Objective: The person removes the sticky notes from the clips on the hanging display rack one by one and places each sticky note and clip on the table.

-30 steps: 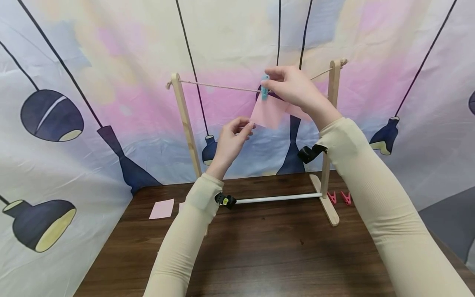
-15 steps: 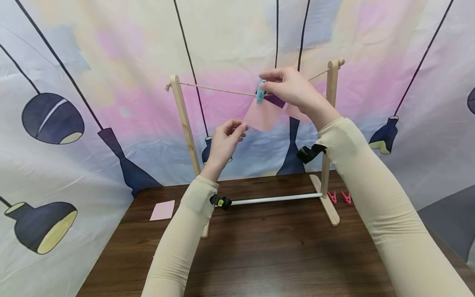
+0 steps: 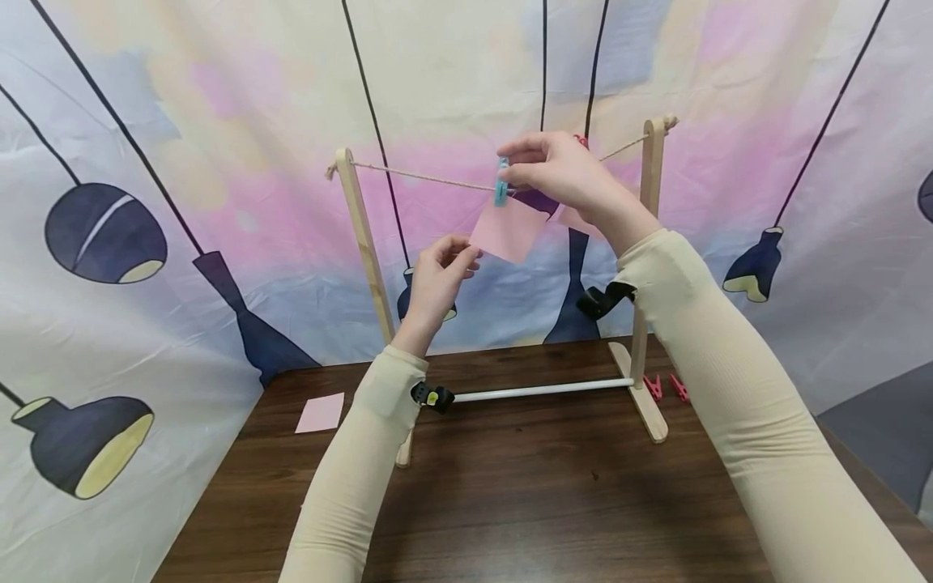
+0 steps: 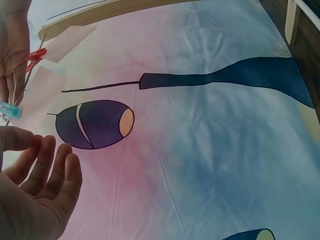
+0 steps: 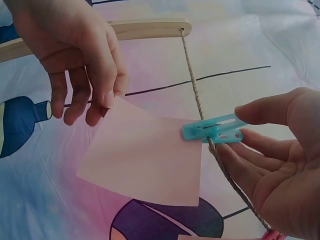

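Note:
My right hand [image 3: 564, 174] holds a light blue plastic clothespin [image 5: 212, 129] between thumb and fingers. The clothespin straddles the twine line [image 3: 430, 177], its tip over the edge of a square pink paper [image 5: 150, 155] that hangs tilted below. By its lower left corner, my left hand [image 3: 437, 279] pinches this paper between thumb and forefinger. In the left wrist view, the other fingers of the left hand are loosely bent. Farther right along the line hangs another pink paper [image 3: 579, 220], under a red clothespin [image 4: 36, 57]; the right hand partly covers both in the head view.
A wooden frame with a left post [image 3: 368, 243] and right post [image 3: 653, 170] carries the twine; a white rod [image 3: 543, 392] joins its base. On the brown table [image 3: 525, 486] lie a pink paper square [image 3: 321, 413] at left and red clothespins [image 3: 653, 388] at right.
The blue clothespin and the right hand have shifted left and slightly down along the twine. The paper and left hand have come left too, and the paper now faces the head view more squarely.

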Available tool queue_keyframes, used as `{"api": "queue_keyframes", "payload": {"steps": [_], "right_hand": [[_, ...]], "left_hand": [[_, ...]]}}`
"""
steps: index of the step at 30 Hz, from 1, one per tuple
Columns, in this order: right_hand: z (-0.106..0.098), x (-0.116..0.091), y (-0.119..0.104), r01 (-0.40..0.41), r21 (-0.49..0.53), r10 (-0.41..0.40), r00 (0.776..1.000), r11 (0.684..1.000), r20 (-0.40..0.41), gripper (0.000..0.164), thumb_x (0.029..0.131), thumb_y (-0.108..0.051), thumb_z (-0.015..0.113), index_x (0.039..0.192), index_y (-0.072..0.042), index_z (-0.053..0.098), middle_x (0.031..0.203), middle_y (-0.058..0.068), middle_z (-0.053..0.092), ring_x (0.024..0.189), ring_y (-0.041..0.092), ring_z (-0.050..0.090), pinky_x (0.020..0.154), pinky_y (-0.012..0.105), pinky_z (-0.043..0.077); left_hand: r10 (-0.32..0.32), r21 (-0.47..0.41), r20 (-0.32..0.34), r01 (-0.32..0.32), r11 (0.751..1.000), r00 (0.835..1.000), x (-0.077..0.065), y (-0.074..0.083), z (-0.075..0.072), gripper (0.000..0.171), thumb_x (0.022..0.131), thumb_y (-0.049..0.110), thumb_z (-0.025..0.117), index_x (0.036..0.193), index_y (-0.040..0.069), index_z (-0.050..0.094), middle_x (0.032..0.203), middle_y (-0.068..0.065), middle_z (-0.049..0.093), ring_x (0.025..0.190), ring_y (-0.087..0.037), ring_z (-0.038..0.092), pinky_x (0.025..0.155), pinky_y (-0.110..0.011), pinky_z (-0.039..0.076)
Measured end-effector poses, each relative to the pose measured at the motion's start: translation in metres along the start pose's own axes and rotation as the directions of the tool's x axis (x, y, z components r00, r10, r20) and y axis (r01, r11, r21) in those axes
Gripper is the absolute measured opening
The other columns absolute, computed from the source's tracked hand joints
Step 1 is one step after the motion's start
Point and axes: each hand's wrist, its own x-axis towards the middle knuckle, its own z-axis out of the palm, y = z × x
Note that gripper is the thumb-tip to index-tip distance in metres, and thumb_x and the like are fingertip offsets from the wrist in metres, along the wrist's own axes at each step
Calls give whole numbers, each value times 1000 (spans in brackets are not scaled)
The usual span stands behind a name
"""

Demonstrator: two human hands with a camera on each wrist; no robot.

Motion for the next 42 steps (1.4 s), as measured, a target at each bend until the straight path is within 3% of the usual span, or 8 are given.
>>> {"api": "queue_keyframes", "payload": {"steps": [5,13,22,29,37,42], "right_hand": [[-1,-1,0,1,47,-1,1000,999,14,55,97,-24,68,147,-8,51,141,12,59,117,24,65,107,32,43],[-1,-1,0,19,64,-19,1000,998,-10,50,97,-23,69,142,-4,57,135,14,64,106,18,69,105,34,46],[3,1,4,106,132,-91,989,986,-116,40,95,-17,72,132,-3,66,124,14,70,109,22,68,98,33,51],[5,-1,0,215,202,-171,962,956,-215,31,92,-12,75,121,-2,72,111,10,74,95,16,72,92,32,55],[4,-7,-6,364,217,-284,901,906,-327,27,90,-8,77,115,1,73,111,7,75,103,16,71,91,29,55],[-3,-18,-8,401,215,-317,886,891,-339,27,89,-7,77,115,0,74,110,7,74,103,16,71,92,29,54]], "left_hand": [[-4,-16,-8,4,1000,1000,1,-1,2,19,100,15,62,108,-1,67,103,-19,69,87,-21,67,80,-32,57],[-36,-65,-12,35,997,999,2,0,0,15,99,15,62,106,2,61,105,-19,68,97,-40,65,83,-35,57],[-23,-68,-10,23,997,1000,1,1,-4,10,100,12,61,103,3,60,106,-25,66,93,-32,66,83,-36,57],[-38,-76,3,38,996,999,-1,0,-7,11,99,12,60,105,3,60,107,-27,65,99,-47,62,85,-36,56],[-32,-71,14,33,997,999,-4,2,-10,11,99,13,61,105,3,61,106,-24,66,95,-36,65,85,-37,56],[-51,-46,7,52,998,999,-6,0,-16,12,98,14,63,104,4,61,104,-18,68,94,-31,67,86,-36,56]]}}
